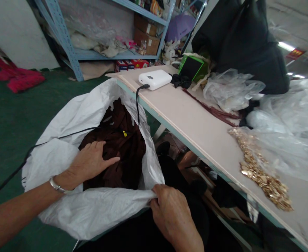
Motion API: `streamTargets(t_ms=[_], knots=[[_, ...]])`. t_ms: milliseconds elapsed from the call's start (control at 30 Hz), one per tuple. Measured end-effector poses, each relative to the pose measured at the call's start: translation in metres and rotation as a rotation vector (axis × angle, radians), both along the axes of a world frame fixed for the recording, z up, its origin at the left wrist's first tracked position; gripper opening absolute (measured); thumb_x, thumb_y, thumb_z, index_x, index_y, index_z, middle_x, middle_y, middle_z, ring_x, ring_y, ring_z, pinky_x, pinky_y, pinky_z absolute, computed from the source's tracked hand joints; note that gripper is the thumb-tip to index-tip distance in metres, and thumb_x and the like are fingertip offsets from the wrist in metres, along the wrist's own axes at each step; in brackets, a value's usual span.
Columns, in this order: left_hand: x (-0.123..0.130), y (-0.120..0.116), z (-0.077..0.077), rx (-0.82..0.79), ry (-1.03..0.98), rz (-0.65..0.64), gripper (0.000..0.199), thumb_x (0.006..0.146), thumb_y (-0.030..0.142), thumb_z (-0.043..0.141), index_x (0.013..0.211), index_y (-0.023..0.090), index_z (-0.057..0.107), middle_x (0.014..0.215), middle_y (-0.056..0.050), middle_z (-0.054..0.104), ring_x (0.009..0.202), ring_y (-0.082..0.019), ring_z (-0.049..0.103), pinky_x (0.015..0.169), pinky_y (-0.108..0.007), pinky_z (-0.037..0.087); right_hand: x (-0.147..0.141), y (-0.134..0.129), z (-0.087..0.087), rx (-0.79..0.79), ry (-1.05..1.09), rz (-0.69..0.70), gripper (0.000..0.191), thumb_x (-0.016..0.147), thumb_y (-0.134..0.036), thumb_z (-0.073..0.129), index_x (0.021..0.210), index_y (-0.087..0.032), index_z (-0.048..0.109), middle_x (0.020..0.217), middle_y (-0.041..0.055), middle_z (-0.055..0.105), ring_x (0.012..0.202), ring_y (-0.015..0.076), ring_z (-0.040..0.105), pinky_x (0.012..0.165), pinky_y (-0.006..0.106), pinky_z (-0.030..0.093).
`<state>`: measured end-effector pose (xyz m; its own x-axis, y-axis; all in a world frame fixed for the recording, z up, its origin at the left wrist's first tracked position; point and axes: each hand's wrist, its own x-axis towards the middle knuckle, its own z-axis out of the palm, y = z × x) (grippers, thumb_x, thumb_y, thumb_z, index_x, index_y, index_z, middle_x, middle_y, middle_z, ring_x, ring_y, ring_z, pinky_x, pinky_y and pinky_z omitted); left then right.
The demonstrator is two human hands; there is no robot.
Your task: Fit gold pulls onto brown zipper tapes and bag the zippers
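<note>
A large white woven sack [98, 210] stands with its mouth wide, beside the table. Dark brown fabric [127, 154] fills its inside, with a small yellow tag [125, 133] on top. My left hand [93, 159], with a silver bracelet on the wrist, reaches over the sack's mouth; its fingers lie stretched on or just above the brown fabric, thumb apart. My right hand [173, 210] pinches the near right corner of the sack's rim between thumb and fingers. A black cable crosses the sack and passes above the fabric.
On the table [180, 115] sit a white power bank [155, 79] with the cable plugged in, a green box [192, 66], clear plastic bags [230, 89] and a heap of gold-coloured pieces [264, 178]. Blue shelving [67, 38] stands behind; a pink mop [25, 78] lies left.
</note>
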<state>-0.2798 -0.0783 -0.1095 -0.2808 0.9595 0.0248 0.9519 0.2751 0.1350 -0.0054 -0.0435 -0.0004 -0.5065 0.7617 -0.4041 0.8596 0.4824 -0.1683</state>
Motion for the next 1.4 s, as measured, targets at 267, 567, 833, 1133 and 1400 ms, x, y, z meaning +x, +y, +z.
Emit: streamTargets(t_ms=[267,567,833,1133,1400], knots=[[0.052,0.007,-0.011,-0.090,-0.011,-0.016,0.062,0.077,0.067,0.065,0.103,0.010,0.067,0.100,-0.019,0.069,0.099,-0.038,0.064,0.083,-0.047,0.051,-0.003,-0.001,0.000,0.000,-0.022,0.008,0.025,0.084,-0.007,0.052,0.090,-0.018,0.074,0.089,0.0114,0.078,0.087,0.0307,0.076,0.071,0.034,0.049],[0.093,0.004,-0.039,-0.062,-0.044,-0.061,0.052,0.087,0.046,0.068,0.129,0.017,0.058,0.138,-0.014,0.057,0.121,-0.033,0.057,0.097,-0.054,0.050,-0.006,0.001,-0.002,-0.001,-0.025,0.023,0.022,0.085,-0.010,0.055,0.092,-0.016,0.074,0.091,0.0134,0.078,0.090,0.0327,0.076,0.073,0.036,0.052],[0.067,0.003,-0.026,0.061,-0.096,-0.128,0.028,0.096,0.039,0.059,0.112,0.017,0.066,0.114,-0.008,0.069,0.107,-0.025,0.066,0.093,-0.048,0.054,-0.002,0.002,-0.001,-0.004,0.012,0.039,0.021,0.086,-0.010,0.054,0.092,-0.016,0.074,0.090,0.0138,0.078,0.089,0.0334,0.076,0.071,0.037,0.051],[-0.024,0.018,-0.016,0.057,0.083,0.012,0.044,0.091,0.032,0.067,0.131,0.019,0.058,0.142,-0.013,0.056,0.125,-0.033,0.056,0.100,-0.056,0.050,-0.005,0.002,0.000,0.002,0.009,0.048,0.021,0.085,-0.011,0.053,0.090,-0.016,0.073,0.089,0.0144,0.078,0.087,0.0319,0.076,0.069,0.035,0.050],[-0.047,0.029,-0.031,0.029,0.075,0.093,0.030,0.094,0.034,0.064,0.118,0.017,0.064,0.119,-0.009,0.068,0.102,-0.025,0.067,0.088,-0.048,0.057,-0.001,0.004,-0.007,0.027,0.046,0.029,0.019,0.085,-0.013,0.054,0.086,-0.017,0.072,0.086,0.0118,0.078,0.083,0.0308,0.076,0.065,0.033,0.045]])
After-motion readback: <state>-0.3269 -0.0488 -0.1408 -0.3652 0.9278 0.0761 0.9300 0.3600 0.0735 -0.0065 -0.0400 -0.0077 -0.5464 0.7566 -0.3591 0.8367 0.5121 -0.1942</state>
